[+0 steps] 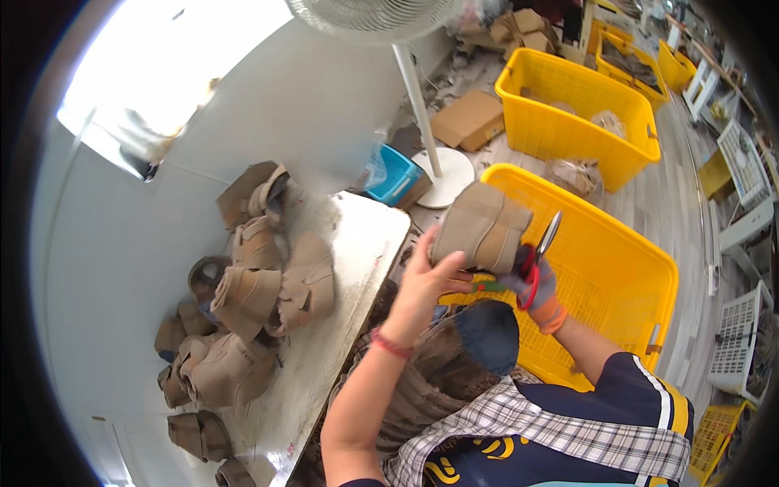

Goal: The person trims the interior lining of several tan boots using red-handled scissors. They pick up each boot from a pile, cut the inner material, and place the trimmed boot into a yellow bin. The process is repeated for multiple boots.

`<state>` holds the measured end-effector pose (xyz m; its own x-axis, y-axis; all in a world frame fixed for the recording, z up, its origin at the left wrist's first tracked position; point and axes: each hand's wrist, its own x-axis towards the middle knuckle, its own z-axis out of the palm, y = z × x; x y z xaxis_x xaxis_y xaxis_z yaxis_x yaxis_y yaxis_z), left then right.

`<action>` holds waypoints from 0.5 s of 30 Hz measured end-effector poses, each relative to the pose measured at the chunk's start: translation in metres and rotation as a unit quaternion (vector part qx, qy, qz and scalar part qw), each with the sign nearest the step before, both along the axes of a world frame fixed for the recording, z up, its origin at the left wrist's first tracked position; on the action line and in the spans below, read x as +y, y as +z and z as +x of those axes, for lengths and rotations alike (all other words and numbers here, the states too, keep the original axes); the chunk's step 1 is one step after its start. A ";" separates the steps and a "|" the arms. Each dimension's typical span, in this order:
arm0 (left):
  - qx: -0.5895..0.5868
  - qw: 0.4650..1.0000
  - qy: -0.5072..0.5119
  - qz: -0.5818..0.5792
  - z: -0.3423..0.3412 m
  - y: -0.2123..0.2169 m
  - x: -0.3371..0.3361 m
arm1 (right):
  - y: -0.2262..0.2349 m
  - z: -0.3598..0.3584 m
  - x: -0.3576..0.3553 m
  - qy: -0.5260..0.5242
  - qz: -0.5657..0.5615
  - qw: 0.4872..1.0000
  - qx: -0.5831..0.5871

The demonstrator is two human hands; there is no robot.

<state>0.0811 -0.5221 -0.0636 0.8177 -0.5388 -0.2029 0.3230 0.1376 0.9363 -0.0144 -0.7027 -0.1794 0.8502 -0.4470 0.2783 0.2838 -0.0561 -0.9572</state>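
Observation:
My left hand (423, 280) grips a tan suede boot upper (480, 227) from below, holding it up over the yellow crate (649, 268). My right hand (540, 286), in a grey glove with an orange cuff, holds red-handled scissors (539, 252) whose blades point up beside the boot's right edge. A red band circles my left wrist. A brown lined piece lies across my lap below both hands.
A white table (357, 243) on my left carries a pile of tan boot uppers (260, 284). A standing fan's pole and base (442, 166), a blue bin (391, 174), cardboard boxes and more yellow crates (568, 114) stand beyond. White racks line the right.

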 end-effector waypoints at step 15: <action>-0.604 0.781 -0.098 0.123 -0.002 0.011 0.066 | 0.173 0.012 0.016 0.254 -0.335 0.883 0.209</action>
<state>0.0788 -0.4556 -0.0525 0.3983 -0.7444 0.5359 -0.8252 -0.0357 0.5638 -0.0024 -0.6862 -0.0067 0.9846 0.1675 -0.0508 0.0644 -0.6163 -0.7848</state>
